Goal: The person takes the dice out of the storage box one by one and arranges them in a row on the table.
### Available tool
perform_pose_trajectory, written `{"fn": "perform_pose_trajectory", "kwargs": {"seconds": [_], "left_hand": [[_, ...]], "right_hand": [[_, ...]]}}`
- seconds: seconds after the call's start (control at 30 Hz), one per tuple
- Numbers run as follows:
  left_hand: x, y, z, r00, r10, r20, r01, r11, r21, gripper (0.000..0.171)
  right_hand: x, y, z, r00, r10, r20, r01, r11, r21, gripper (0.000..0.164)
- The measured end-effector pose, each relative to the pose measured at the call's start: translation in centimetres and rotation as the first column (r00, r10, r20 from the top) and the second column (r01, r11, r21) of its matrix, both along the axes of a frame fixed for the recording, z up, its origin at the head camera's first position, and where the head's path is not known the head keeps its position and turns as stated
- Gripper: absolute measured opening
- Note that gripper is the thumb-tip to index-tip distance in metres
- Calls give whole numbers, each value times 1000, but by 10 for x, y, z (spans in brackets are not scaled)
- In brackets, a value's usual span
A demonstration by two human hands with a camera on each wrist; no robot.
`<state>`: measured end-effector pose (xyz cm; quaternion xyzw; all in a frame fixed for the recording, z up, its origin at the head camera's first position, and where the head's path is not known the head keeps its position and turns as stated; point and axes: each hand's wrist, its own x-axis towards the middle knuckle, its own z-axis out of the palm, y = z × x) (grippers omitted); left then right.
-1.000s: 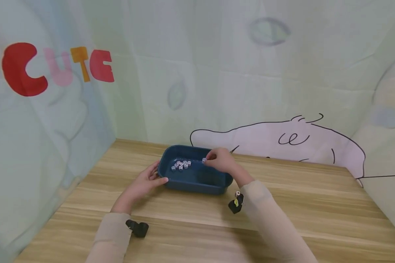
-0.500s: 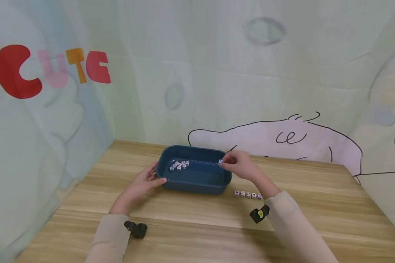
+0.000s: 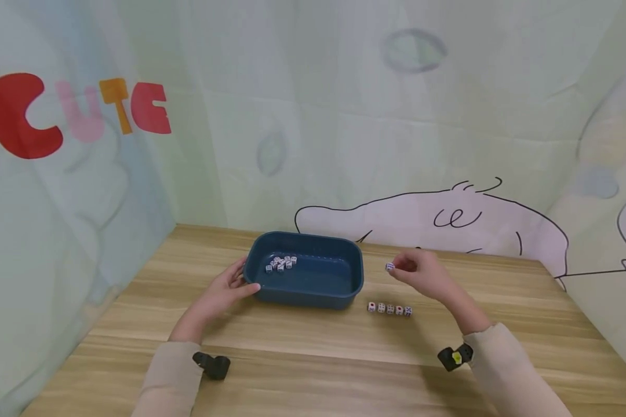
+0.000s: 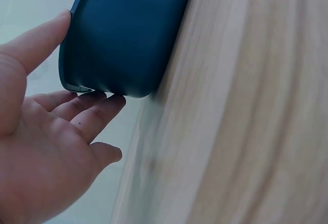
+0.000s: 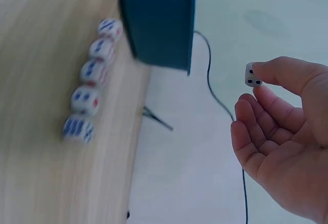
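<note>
A dark blue rectangular plastic tub [image 3: 305,296] stands on the wooden table, with several white dice [image 3: 280,264] clustered in its left half. At the tub's left end, my left hand [image 3: 223,296] lays its thumb along the rim; in the left wrist view its spread fingertips [image 4: 110,103] touch the end wall. To the right of the tub, my right hand [image 3: 422,273] pinches one die [image 5: 252,75] between thumb and index finger, raised above the tabletop. Below that hand, several dice [image 3: 390,309] form a straight side-by-side row on the table near the tub's front right corner.
The wooden table [image 3: 313,376] reaches back to a printed cloth backdrop [image 3: 313,145] with cartoon drawings and coloured letters. Another cloth side borders it on the left. In the right wrist view a thin dark cable [image 5: 210,75] runs across the pale backdrop.
My right hand has carried the pinched die from inside the tub out over its right end. The dice row, earlier hidden behind the right arm, shows fully. My left hand stays at the tub.
</note>
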<state>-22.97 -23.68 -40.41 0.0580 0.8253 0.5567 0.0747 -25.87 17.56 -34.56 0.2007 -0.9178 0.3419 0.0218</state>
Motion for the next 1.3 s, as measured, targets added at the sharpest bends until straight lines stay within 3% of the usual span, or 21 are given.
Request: {"fn": "perform_pose_trajectory", "kwargs": {"seconds": [0.33,0.63,1.3], "left_hand": [[1,-1,-1,1000,-9,1,9,1000,0,83],[-1,-2,-2,1000,-17,-7,17,1000,6,81],[-3,-1,-1,1000,-13,-2,13,1000,19,81]], "right_hand": [[13,30,-7,999,-28,17,27,997,67,15],[20,51,-27,997,-59,46,55,995,87,15],[23,62,-57,989,-56,138,43,994,96,7]]}}
